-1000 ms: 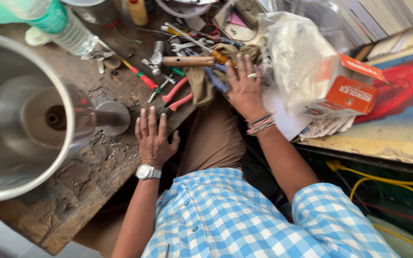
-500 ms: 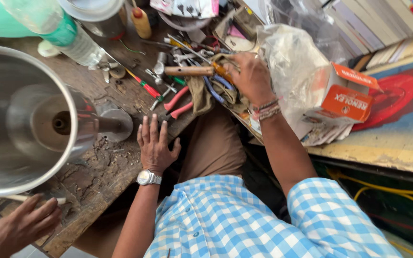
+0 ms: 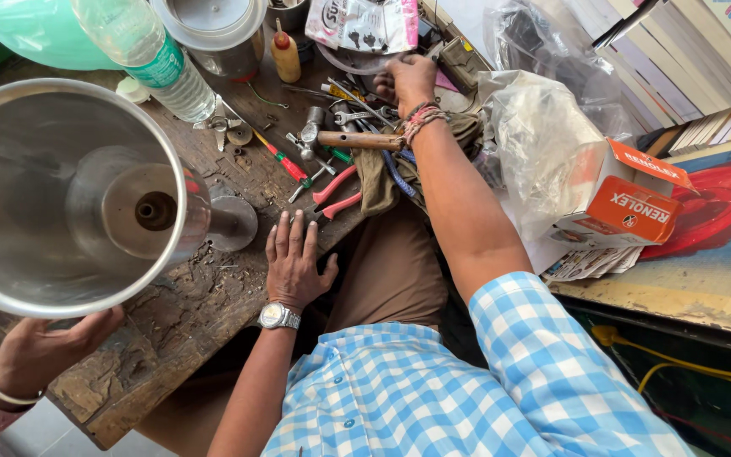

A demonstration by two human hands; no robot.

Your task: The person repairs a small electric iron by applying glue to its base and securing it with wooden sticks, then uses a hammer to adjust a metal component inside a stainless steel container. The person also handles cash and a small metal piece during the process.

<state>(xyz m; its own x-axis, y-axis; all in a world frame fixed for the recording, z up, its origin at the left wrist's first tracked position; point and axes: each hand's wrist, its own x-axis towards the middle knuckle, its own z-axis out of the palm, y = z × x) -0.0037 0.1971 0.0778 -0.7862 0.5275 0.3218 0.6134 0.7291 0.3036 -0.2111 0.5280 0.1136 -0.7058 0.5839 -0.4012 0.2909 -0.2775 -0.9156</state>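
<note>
My left hand [image 3: 294,262], with a wristwatch, lies flat and spread on the worn wooden bench [image 3: 188,330], holding nothing. My right hand [image 3: 408,80] reaches far across a pile of tools, fingers curled among wrenches [image 3: 357,114]; whether it grips anything is hidden. Under that wrist lies a wooden-handled hammer [image 3: 357,140]. Red-handled pliers [image 3: 336,190] and a red and green screwdriver [image 3: 285,161] lie between my two hands. A big steel funnel-shaped vessel [image 3: 69,195] stands at the left, with another person's hand [image 3: 40,351] at its lower rim.
A plastic water bottle [image 3: 150,55], a steel jar [image 3: 213,34] and a small yellow bottle [image 3: 285,55] stand at the back. At the right, a crumpled clear plastic bag [image 3: 543,127] and an orange carton [image 3: 628,199]. An olive cloth [image 3: 378,173] hangs over the bench edge.
My right hand has moved farther away over the tool pile, past the hammer. Another person's hand has come in at the lower left, under the steel vessel. My left hand stays flat.
</note>
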